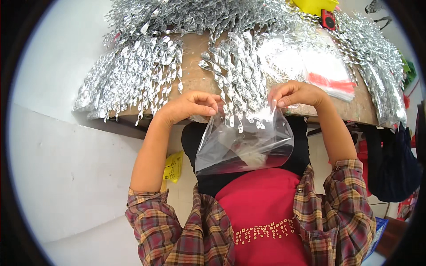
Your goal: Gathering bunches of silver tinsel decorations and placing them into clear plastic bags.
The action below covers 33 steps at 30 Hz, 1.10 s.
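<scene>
A clear plastic bag hangs over my lap, its mouth toward the table edge. My left hand is closed in a pinch on the bag's left upper corner. On the other corner, my right hand pinches the bag between thumb and fingers. Between my hands, a bunch of silver twisted foil strips lies on the table, and its lower ends hang over the edge at the bag's mouth. Whether those ends are inside the bag I cannot tell. Something pale and blurred shows through the lower part of the bag.
More silver strips cover the brown table at left, back and right. Flat clear bags with red bands lie right of my right hand. A red device and a yellow container stand farther back. Dark cloth hangs at right.
</scene>
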Motion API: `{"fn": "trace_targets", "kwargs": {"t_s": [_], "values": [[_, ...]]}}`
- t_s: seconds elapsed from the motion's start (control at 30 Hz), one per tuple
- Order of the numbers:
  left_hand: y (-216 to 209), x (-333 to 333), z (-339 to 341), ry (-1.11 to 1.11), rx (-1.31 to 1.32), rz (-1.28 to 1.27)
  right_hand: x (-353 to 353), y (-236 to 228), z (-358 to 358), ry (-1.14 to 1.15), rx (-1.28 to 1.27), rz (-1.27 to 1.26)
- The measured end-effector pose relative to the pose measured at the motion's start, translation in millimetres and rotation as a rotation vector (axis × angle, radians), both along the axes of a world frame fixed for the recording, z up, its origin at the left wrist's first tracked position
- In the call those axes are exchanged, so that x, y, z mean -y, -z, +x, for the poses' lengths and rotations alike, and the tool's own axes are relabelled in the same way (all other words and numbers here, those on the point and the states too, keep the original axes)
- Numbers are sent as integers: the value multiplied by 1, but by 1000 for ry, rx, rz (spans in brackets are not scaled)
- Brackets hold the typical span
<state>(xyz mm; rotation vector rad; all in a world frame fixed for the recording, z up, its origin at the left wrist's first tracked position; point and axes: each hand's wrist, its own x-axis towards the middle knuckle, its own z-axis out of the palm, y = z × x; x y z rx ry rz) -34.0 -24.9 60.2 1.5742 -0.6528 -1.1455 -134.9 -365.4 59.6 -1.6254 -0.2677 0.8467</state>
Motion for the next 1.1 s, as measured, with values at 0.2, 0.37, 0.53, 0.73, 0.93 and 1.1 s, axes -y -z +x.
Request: {"fn": "trace_targets", "kwargs": {"t_s": [0.2,0.37,0.53,0.73,0.93,1.1], "values": [[15,-4,-5,-10,56,-112,-4,5,-1,52,131,87],[14,1,-9,-1,115,-14,2,11,1,97,176,162],[16,6,-9,-114,80,-140,-3,5,6,127,92,377],[17,12,-9,-139,339,-255,4,5,14,146,219,179],[34,3,-2,-47,752,-43,1,7,22,27,295,-77],[42,4,0,-106,604,-124,3,1,26,61,318,-55]]}}
